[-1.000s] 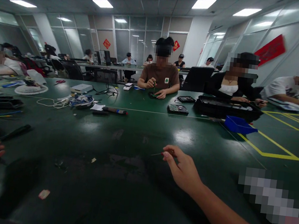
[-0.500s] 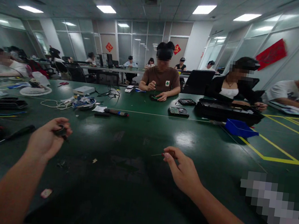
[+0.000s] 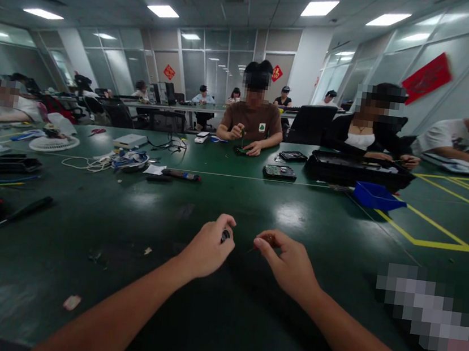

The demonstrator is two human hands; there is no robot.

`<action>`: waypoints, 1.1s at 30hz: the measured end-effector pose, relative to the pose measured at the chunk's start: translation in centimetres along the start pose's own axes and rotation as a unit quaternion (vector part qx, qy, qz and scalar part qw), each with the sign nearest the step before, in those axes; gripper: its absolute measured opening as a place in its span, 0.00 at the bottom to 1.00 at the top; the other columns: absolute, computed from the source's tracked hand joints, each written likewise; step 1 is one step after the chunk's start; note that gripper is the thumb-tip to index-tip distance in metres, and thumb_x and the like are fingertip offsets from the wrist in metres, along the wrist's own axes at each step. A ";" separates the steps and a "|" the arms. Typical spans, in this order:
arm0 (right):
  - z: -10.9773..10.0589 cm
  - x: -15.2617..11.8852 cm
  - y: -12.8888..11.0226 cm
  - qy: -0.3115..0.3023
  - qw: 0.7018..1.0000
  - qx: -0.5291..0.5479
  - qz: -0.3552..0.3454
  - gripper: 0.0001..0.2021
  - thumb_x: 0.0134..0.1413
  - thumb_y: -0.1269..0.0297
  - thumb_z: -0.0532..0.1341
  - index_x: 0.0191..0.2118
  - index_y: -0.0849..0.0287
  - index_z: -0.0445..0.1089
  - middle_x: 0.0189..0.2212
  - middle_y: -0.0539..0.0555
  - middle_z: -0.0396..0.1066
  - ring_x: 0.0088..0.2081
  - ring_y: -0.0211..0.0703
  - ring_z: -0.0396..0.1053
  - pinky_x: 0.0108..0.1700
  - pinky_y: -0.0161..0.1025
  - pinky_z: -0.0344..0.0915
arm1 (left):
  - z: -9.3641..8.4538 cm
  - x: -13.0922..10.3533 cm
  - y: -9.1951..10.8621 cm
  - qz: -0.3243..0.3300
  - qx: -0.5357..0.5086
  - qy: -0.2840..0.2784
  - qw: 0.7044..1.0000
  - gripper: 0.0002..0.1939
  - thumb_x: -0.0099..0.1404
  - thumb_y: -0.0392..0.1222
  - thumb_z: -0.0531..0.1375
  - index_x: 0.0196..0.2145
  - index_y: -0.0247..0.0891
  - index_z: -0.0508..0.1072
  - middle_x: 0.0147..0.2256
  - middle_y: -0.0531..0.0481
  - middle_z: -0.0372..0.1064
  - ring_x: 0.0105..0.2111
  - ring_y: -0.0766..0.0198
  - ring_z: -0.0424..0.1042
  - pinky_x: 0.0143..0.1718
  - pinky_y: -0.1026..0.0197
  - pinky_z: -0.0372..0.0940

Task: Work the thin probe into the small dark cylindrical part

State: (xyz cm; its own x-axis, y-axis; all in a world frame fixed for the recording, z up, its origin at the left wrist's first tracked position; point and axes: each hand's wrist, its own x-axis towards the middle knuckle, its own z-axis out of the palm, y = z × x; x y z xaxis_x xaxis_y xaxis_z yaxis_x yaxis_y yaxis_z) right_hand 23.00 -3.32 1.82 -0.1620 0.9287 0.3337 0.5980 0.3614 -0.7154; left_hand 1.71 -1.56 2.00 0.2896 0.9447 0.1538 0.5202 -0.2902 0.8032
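Observation:
My left hand [image 3: 211,247] is over the middle of the dark green table [image 3: 122,321], its fingers curled round a small dark round object [image 3: 225,236] with a metallic look. Just to its right, my right hand [image 3: 286,259] pinches a small reddish tool; a thin tip points toward the left hand. A gap separates the two hands. Small scraps, one of them pale [image 3: 72,302], lie left of my left forearm.
Across the table a person in a brown shirt [image 3: 252,118] works on a small board. A circuit-board device [image 3: 280,172], a black tray [image 3: 358,172] and a blue bin [image 3: 377,197] stand right. Cables [image 3: 127,160], a pen-like tool [image 3: 181,174] and a long screwdriver [image 3: 29,207] lie left.
My left hand has moved right with the dark round object, from the left side to beside my right hand. The thin tool in my right hand now points more downward.

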 end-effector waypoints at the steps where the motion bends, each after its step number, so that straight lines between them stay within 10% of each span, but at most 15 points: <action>1: 0.0 0.0 0.0 0.005 1.000 0.008 0.000 0.13 0.63 0.53 0.58 0.36 0.55 0.76 0.29 0.51 0.77 0.31 0.45 0.75 0.34 0.40 0.67 | 0.3 -0.1 -0.5 0.012 0.030 -0.007 0.999 0.21 0.59 0.34 0.56 0.51 0.40 0.66 0.41 0.47 0.71 0.42 0.56 0.70 0.46 0.54 0.63; 4: 0.1 -0.1 0.2 0.036 0.997 0.073 0.012 0.14 0.63 0.53 0.58 0.37 0.56 0.75 0.28 0.52 0.77 0.31 0.45 0.75 0.35 0.41 0.69 | 0.4 0.1 -2.0 0.029 0.037 -0.026 0.999 0.31 0.56 0.26 0.56 0.57 0.38 0.61 0.48 0.43 0.69 0.49 0.56 0.69 0.53 0.53 0.63; 14: 0.4 0.5 1.3 0.056 0.954 0.290 0.057 0.16 0.57 0.49 0.64 0.43 0.56 0.75 0.37 0.56 0.81 0.40 0.49 0.80 0.47 0.49 0.75 | -0.6 0.7 -4.0 0.084 0.027 -0.014 0.996 0.20 0.64 0.27 0.61 0.51 0.42 0.75 0.53 0.47 0.71 0.55 0.56 0.68 0.60 0.49 0.60; 33: -0.1 -0.1 0.4 0.064 0.996 0.066 0.019 0.14 0.62 0.50 0.59 0.37 0.54 0.77 0.29 0.52 0.79 0.30 0.46 0.77 0.33 0.40 0.69 | -0.2 0.3 -3.8 0.056 0.066 -0.013 0.996 0.21 0.66 0.36 0.63 0.56 0.46 0.73 0.50 0.49 0.75 0.50 0.54 0.71 0.54 0.50 0.63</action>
State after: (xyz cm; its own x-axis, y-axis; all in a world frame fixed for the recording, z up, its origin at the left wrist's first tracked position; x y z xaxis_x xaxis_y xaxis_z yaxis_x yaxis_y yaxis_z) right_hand 23.32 -3.26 1.58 -0.0355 0.9264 0.3749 0.4918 0.3427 -0.8004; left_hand -0.30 -0.14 -0.87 0.3714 0.9015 0.2220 0.5840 -0.4128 0.6990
